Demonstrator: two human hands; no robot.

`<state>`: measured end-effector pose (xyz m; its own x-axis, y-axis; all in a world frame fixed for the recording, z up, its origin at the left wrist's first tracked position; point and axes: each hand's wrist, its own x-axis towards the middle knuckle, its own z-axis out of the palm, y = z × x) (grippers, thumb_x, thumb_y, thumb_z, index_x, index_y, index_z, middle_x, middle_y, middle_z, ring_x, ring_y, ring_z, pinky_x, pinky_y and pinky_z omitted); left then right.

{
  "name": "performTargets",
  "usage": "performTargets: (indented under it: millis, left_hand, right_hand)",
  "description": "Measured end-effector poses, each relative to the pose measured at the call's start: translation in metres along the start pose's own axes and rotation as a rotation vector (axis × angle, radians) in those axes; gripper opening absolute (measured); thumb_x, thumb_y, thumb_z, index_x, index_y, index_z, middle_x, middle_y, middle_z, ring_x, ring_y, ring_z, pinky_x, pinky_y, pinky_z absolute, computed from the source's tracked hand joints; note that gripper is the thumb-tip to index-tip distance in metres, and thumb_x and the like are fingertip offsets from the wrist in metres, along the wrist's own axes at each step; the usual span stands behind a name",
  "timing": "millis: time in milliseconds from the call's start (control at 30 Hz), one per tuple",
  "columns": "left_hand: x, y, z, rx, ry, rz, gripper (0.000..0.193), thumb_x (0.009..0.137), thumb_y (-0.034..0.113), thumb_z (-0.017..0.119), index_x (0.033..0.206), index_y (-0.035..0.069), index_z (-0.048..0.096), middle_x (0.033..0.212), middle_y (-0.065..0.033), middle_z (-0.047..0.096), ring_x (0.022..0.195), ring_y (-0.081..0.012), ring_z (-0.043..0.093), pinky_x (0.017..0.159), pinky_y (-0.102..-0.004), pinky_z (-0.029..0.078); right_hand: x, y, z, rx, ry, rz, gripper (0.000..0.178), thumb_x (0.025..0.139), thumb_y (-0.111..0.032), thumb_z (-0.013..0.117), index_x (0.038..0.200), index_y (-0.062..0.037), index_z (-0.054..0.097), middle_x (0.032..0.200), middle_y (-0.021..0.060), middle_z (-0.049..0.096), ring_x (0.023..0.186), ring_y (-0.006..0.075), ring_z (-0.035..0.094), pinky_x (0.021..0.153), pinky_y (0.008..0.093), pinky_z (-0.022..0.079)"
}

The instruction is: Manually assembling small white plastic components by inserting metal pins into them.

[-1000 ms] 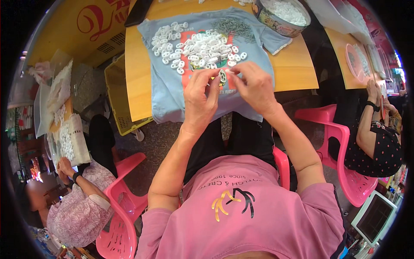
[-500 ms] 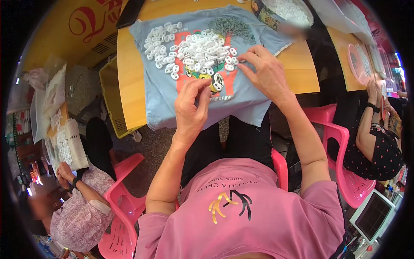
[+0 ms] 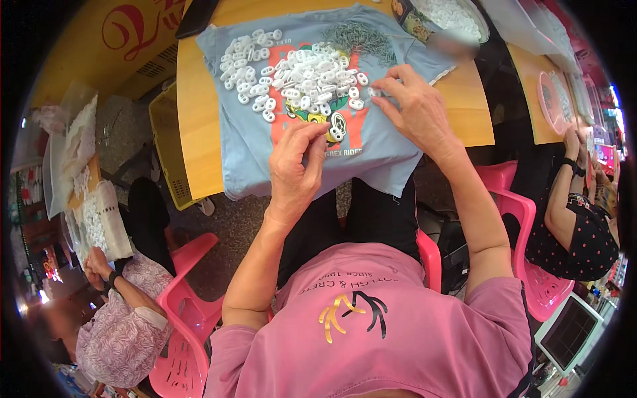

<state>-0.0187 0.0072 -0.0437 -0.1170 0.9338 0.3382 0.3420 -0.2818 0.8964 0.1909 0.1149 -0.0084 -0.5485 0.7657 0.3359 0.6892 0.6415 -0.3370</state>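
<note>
On a light blue printed T-shirt (image 3: 391,159) spread over the table lies a heap of white oval two-hole plastic pieces (image 3: 308,76). A looser group of the same pieces (image 3: 244,60) is at its left. My right hand (image 3: 419,113) is right of the heap, thumb and forefinger closed on one white two-hole piece (image 3: 373,92). My left hand (image 3: 295,159) is below the heap with its fingers curled in a pinch. Another white two-hole piece (image 3: 336,133) shows at its fingertips; whether they grip it I cannot tell. Small slender grey-green pieces (image 3: 361,43) lie piled behind.
A round tin (image 3: 488,26) of white pieces stands at the table's far right. The wooden table's edge (image 3: 199,152) shows at left, a yellow crate (image 3: 169,152) beside it. People sit on pink chairs (image 3: 189,318) to both sides, near more white pieces.
My right hand has shifted slightly up and right, and the white piece between its fingertips shows more clearly. My left hand has hardly moved. The whole view has drifted a little.
</note>
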Motion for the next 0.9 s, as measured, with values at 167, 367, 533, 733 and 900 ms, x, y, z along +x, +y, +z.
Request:
performTargets:
  millis: [167,367,533,733,900]
  left_hand:
    - [0.000,0.000,0.000,0.011,0.002,0.004,0.019,0.086,-0.006,0.061,0.104,-0.001,0.064,0.094,-0.0110,0.063,0.076,-0.0189,0.062,0.064,-0.0292,0.050]
    - [0.000,0.003,0.001,0.039,0.002,0.012,0.019,0.086,-0.006,0.062,0.103,-0.001,0.063,0.094,-0.0115,0.063,0.076,-0.0201,0.063,0.065,-0.0304,0.050]
    - [-0.001,0.002,0.002,0.042,0.010,0.015,0.017,0.086,-0.006,0.062,0.102,-0.001,0.064,0.094,-0.0117,0.063,0.077,-0.0206,0.063,0.064,-0.0306,0.050]
    - [0.000,0.000,0.002,0.046,0.014,0.041,0.016,0.086,-0.006,0.062,0.101,-0.001,0.064,0.093,-0.0122,0.063,0.076,-0.0212,0.063,0.063,-0.0302,0.050]
    - [-0.001,-0.001,0.001,0.049,0.010,0.045,0.016,0.086,-0.006,0.062,0.101,-0.001,0.064,0.093,-0.0126,0.063,0.076,-0.0219,0.063,0.063,-0.0306,0.051]
  right_hand:
    - [-0.001,-0.003,-0.005,-0.003,0.007,0.047,0.016,0.083,-0.013,0.069,0.098,-0.0079,0.068,0.102,0.0082,0.060,0.086,0.0286,0.063,0.073,0.0376,0.050]
    - [0.019,-0.001,0.010,0.055,0.076,0.066,0.015,0.085,-0.017,0.067,0.097,-0.0070,0.068,0.098,0.0081,0.062,0.085,0.0288,0.063,0.073,0.0378,0.049]
    - [0.035,0.001,0.016,-0.017,0.000,0.116,0.017,0.088,-0.024,0.065,0.094,-0.0089,0.069,0.091,0.0077,0.064,0.085,0.0287,0.063,0.074,0.0380,0.048]
    - [0.034,0.003,0.009,-0.006,-0.100,0.106,0.016,0.087,-0.023,0.065,0.091,-0.0078,0.068,0.088,0.0089,0.065,0.086,0.0295,0.063,0.074,0.0386,0.048]
    - [0.040,-0.004,0.003,0.004,-0.161,0.141,0.015,0.087,-0.022,0.065,0.093,-0.0086,0.069,0.090,0.0087,0.064,0.085,0.0298,0.063,0.074,0.0390,0.048]
